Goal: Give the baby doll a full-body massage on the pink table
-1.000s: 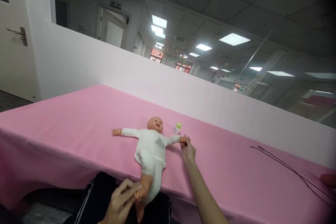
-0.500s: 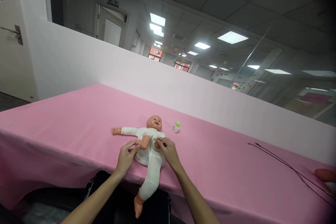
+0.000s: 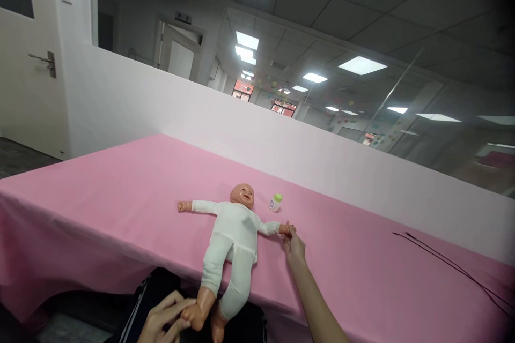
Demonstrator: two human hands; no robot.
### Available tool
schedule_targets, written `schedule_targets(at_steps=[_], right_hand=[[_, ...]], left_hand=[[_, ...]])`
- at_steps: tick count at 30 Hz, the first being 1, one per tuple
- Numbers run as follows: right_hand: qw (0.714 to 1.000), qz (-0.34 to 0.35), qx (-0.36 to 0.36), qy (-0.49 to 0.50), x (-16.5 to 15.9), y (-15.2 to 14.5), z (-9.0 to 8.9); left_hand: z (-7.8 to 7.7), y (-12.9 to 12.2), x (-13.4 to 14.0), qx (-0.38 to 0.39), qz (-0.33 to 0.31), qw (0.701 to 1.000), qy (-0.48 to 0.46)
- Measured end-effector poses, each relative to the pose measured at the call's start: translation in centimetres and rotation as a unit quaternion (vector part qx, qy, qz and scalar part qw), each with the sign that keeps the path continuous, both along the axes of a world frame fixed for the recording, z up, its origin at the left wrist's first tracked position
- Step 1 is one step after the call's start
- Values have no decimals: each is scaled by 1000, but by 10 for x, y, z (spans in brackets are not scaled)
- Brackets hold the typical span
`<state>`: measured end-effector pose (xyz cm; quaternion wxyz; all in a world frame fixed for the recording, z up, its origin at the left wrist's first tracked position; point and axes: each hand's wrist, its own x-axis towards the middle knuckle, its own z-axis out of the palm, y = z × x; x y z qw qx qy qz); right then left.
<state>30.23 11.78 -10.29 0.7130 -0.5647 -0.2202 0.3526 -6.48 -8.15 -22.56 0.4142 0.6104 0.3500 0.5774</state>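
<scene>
A baby doll [image 3: 237,225] in a white suit lies on its back on the pink-covered table [image 3: 341,257], its head toward the wall and both legs hanging over the front edge. My left hand [image 3: 167,319] is closed on the toes of the doll's foot at the left. Out to the right, my right hand [image 3: 295,245] pinches the doll's small hand, so that arm is stretched sideways. The doll's other arm lies straight out to the left, untouched. Close to the doll's head stands a small clear bottle [image 3: 276,203] with a green cap.
Thin black cables [image 3: 446,265] run across the table at the right. A white wall [image 3: 241,123] with a large window above it borders the back of the table. A door [image 3: 34,64] is at the far left. My legs are beneath the front edge.
The doll's bent leg has come down to the front edge with my left hand on its foot. My right hand has moved right, drawing the doll's arm out from its chest.
</scene>
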Motion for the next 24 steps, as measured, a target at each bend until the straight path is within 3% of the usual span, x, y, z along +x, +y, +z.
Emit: schedule_targets(at_steps=[4, 7, 10, 12, 15, 18, 20, 22, 24], right_hand=[[976, 145, 65, -147, -30, -10, 33], [899, 275, 74, -332, -62, -27, 40], [828, 324, 77, -450, -85, -41, 30], [819, 319, 76, -470, -87, -43, 25], [860, 292, 67, -414, -70, -32, 26], [941, 194, 47, -274, -33, -12, 31], [980, 101, 23, -173, -6, 0, 26], [993, 44, -25, -103, 15, 6, 13], [994, 31, -71, -76, 26, 7, -5]], left_hand=[[61, 40, 20, 21, 22, 998, -46], [100, 91, 42, -7, 68, 993, -99], [111, 137, 65, -42, 78, 987, -136], [109, 152, 75, -58, 70, 985, -146], [101, 138, 70, -56, 59, 987, -139], [83, 89, 44, -67, 44, 991, -103], [61, 48, 22, -76, 34, 995, -60], [35, 13, 2, -78, 18, 997, -17], [11, -11, -10, -57, 28, 998, 15]])
